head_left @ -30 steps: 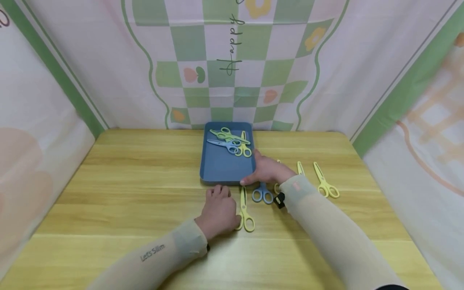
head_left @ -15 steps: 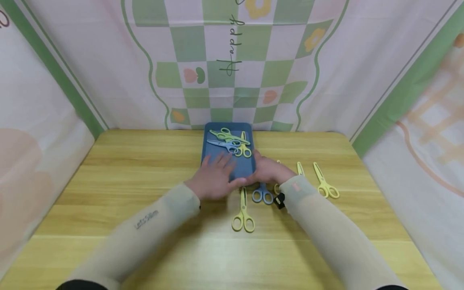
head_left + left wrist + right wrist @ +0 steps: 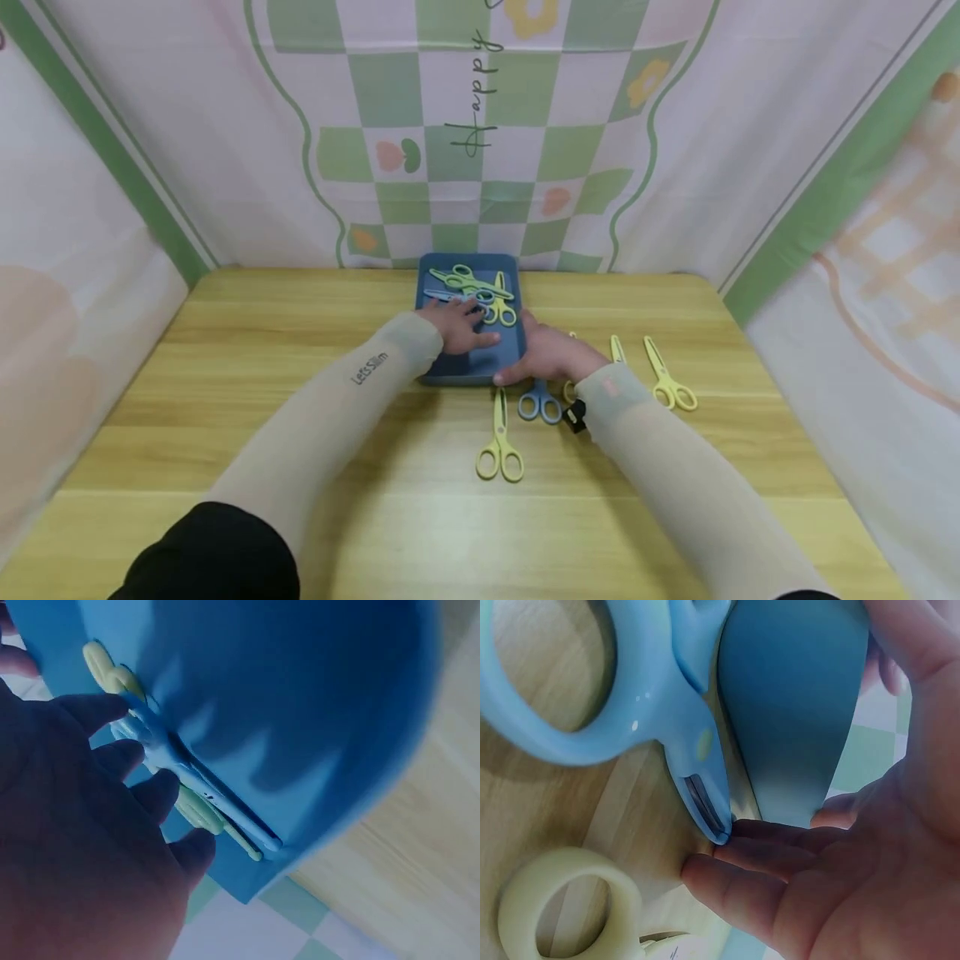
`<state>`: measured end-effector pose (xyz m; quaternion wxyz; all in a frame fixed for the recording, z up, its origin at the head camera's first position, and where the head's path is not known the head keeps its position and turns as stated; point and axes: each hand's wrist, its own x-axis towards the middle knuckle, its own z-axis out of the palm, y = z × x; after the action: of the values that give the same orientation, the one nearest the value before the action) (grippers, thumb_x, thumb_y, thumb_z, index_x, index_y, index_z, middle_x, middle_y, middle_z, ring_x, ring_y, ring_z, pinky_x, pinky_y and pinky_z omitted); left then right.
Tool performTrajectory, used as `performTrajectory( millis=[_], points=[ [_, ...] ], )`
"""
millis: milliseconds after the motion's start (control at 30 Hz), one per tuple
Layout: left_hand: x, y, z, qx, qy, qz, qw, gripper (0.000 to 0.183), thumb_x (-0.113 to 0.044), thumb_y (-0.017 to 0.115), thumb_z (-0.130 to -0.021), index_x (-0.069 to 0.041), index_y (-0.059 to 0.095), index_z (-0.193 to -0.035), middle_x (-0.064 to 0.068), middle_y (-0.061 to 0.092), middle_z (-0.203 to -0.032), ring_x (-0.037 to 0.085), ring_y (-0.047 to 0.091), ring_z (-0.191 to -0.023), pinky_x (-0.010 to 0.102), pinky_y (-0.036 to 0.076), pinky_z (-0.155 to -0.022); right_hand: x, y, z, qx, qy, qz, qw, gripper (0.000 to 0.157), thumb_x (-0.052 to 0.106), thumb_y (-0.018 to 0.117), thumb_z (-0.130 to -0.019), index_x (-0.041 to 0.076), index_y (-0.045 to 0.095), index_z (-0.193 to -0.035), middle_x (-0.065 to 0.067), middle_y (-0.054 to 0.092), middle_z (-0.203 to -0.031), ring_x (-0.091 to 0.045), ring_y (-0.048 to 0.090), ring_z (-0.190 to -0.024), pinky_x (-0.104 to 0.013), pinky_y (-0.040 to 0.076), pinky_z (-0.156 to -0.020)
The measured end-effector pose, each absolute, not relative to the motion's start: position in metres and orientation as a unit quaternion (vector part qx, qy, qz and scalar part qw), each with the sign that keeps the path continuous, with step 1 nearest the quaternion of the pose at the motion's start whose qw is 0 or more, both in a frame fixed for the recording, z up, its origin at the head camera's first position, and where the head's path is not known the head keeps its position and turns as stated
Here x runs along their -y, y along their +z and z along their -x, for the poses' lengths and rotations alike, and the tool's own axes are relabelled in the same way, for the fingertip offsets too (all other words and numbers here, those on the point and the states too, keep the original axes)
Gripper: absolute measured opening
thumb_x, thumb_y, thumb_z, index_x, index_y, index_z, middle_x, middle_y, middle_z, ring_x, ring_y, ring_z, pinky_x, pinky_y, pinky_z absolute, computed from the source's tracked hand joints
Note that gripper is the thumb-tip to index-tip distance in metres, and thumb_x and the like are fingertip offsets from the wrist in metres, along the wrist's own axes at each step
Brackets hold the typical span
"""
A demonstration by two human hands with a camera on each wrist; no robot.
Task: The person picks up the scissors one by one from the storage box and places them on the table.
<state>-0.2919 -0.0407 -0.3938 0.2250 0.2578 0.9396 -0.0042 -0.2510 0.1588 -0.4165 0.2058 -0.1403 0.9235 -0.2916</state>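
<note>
My left hand (image 3: 452, 327) is over the blue tray (image 3: 483, 367), its fingers spread out. In the left wrist view the fingertips lie right at a light blue pair of scissors (image 3: 199, 781), beside green scissors (image 3: 197, 810). Yellow scissors (image 3: 500, 312) also lie in the tray. My right hand (image 3: 557, 353) rests against the tray's right side near the front corner, thumb toward the near rim. In the right wrist view its fingers extend straight along the tray's outer wall, close to the tip of a blue pair of scissors (image 3: 649, 712) on the table.
Yellow scissors (image 3: 500, 442) lie on the wooden table (image 3: 315, 367) in front of the tray. Several more yellow scissors (image 3: 670, 379) stand in a row to the right, some partly covered by my right forearm. A patterned curtain (image 3: 450, 167) hangs behind the table.
My left hand has moved from beside the front yellow scissors up and forward into the tray, its fingers spreading from a curl. The right hand has stayed at the tray's side.
</note>
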Motion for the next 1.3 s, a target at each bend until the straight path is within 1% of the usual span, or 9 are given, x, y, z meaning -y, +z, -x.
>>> performTrajectory(
  millis=[133,267,533,667,767,867,933,1033,1300],
  points=[
    [0.040,-0.395,0.298,-0.938,0.003,-0.257,0.232,0.078,-0.069,0.036,-0.098,-0.019,0.033,-0.158,0.003,0.015,-0.166,0.032,0.019,-0.148,0.054,0.016,-0.116,-0.158,-0.417,0.252,-0.921,-0.300,0.149,0.198,0.134,0.042,0.090,-0.073,-0.006,-0.004,-0.155,-0.036,0.029,-0.151,-0.042,0.043,-0.132,-0.049,0.035,-0.109],
    [0.040,-0.395,0.299,-0.938,0.008,-0.265,0.225,0.072,-0.060,0.049,-0.099,-0.020,0.035,-0.157,0.007,0.018,-0.164,0.034,0.026,-0.145,0.052,0.025,-0.114,-0.158,-0.417,0.253,-0.924,-0.297,0.143,0.196,0.135,0.043,0.090,-0.072,-0.004,-0.005,-0.156,-0.034,0.034,-0.149,-0.041,0.044,-0.131,-0.049,0.035,-0.108],
    [0.044,-0.407,0.303,-0.926,0.000,-0.297,0.234,0.061,-0.043,0.059,-0.098,-0.019,0.044,-0.152,0.009,0.034,-0.158,0.030,0.034,-0.142,0.045,0.028,-0.114,-0.159,-0.417,0.253,-0.926,-0.292,0.135,0.200,0.135,0.046,0.089,-0.071,-0.004,-0.002,-0.156,-0.034,0.036,-0.149,-0.040,0.044,-0.131,-0.050,0.035,-0.108],
    [0.047,-0.405,0.310,-0.936,0.016,-0.288,0.202,0.055,-0.039,0.065,-0.096,-0.014,0.054,-0.144,0.009,0.048,-0.148,0.028,0.041,-0.137,0.044,0.033,-0.111,-0.159,-0.416,0.253,-0.922,-0.301,0.136,0.199,0.135,0.042,0.091,-0.071,-0.005,-0.003,-0.156,-0.034,0.034,-0.149,-0.040,0.043,-0.131,-0.049,0.034,-0.109],
    [0.049,-0.410,0.318,-0.963,0.005,-0.222,0.152,0.036,-0.033,0.062,-0.095,-0.012,0.068,-0.123,0.011,0.050,-0.145,0.032,0.035,-0.139,0.049,0.030,-0.111,-0.159,-0.415,0.253,-0.922,-0.304,0.135,0.200,0.136,0.041,0.091,-0.070,-0.004,-0.004,-0.156,-0.033,0.032,-0.151,-0.040,0.041,-0.133,-0.048,0.032,-0.110],
    [0.049,-0.414,0.324,-0.981,0.006,-0.143,0.132,0.025,-0.028,0.059,-0.093,-0.010,0.074,-0.103,0.020,0.041,-0.150,0.041,0.021,-0.142,0.055,0.023,-0.112,-0.159,-0.415,0.253,-0.922,-0.303,0.135,0.201,0.137,0.042,0.091,-0.070,-0.004,-0.004,-0.156,-0.033,0.028,-0.153,-0.041,0.038,-0.136,-0.049,0.030,-0.112],
    [0.048,-0.418,0.326,-0.984,0.026,-0.108,0.138,0.027,-0.025,0.059,-0.093,-0.008,0.074,-0.107,0.024,0.028,-0.157,0.047,0.008,-0.145,0.058,0.016,-0.113,-0.159,-0.415,0.253,-0.921,-0.304,0.134,0.201,0.137,0.043,0.091,-0.070,-0.004,-0.004,-0.156,-0.032,0.027,-0.154,-0.041,0.037,-0.136,-0.049,0.030,-0.112],
    [0.048,-0.420,0.325,-0.984,0.039,-0.084,0.149,0.029,-0.025,0.059,-0.094,-0.008,0.072,-0.114,0.024,0.025,-0.159,0.049,0.004,-0.145,0.060,0.013,-0.113,-0.159,-0.415,0.252,-0.921,-0.305,0.134,0.202,0.137,0.043,0.091,-0.070,-0.004,-0.004,-0.156,-0.032,0.028,-0.154,-0.040,0.037,-0.136,-0.049,0.029,-0.112],
    [0.047,-0.411,0.310,-0.987,0.014,-0.084,0.140,0.030,-0.022,0.052,-0.099,-0.009,0.070,-0.118,0.023,0.035,-0.153,0.049,0.011,-0.143,0.060,0.018,-0.111,-0.157,-0.416,0.250,-0.921,-0.304,0.134,0.203,0.136,0.042,0.091,-0.071,-0.004,-0.005,-0.156,-0.033,0.033,-0.151,-0.040,0.041,-0.134,-0.048,0.030,-0.112]
  ],
)
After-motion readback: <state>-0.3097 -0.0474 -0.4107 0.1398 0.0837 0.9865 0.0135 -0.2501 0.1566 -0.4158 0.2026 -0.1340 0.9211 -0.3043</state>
